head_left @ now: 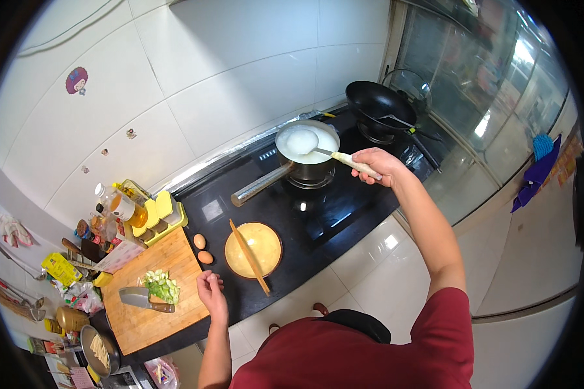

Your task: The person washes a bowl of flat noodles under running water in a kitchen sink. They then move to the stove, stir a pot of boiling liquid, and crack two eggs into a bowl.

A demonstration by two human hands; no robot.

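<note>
My right hand [377,166] is wrapped round the pale handle of a ladle [344,159]. The ladle's round bowl sits at the surface of white, frothy liquid in a saucepan [307,170] on the burner. Toward the lower left points the saucepan's long metal handle. My left hand [211,292] hangs by the right edge of a wooden cutting board [182,259], fingers curled, with nothing visible in them. On that board lie chopped green vegetables [161,287] and a cleaver [136,297]. Wooden chopsticks [248,254] rest across a yellowish bowl [271,241] right of my left hand.
Two brown eggs [202,249] sit between board and bowl. A black wok [377,104] stands on the far right burner, a utensil in it. Yellow seasoning boxes [159,217] and bottles [124,206] line the back left. A metal pan [110,343] sits at lower left.
</note>
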